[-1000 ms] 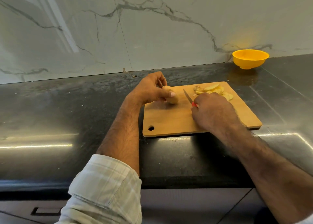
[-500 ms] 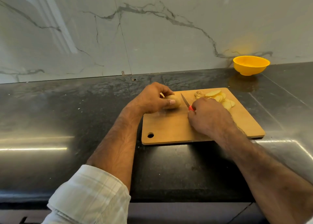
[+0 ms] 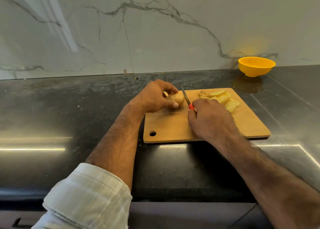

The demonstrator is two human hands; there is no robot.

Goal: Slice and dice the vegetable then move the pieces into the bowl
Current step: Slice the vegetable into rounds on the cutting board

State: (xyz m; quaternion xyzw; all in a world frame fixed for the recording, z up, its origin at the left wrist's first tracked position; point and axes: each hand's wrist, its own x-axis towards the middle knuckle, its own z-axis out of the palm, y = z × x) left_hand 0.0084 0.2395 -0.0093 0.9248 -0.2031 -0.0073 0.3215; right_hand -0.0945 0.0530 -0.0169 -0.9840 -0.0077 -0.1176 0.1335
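On dark counter (image 3: 52,111), left hand (image 3: 154,97) half-hides potato (image 3: 176,98); right hand (image 3: 209,119) covers knife (image 3: 186,97) handle, apparently gripping.

Lying matt and smooth, a pale wooden cutting board (image 3: 173,126) on a dark polished stone counter (image 3: 69,107), glaring at 9 o'clock. Standing at 1 o'clock, a glossy yellow plastic bowl (image 3: 256,66). Backing it, veined glossy marble wall (image 3: 155,29). Showing at 7 o'clock, a checked cloth sleeve (image 3: 86,194).

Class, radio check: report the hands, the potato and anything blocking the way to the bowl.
Left hand holds potato on board; right hand grips knife. Slices piled on board. Bowl looks empty. Path clear.
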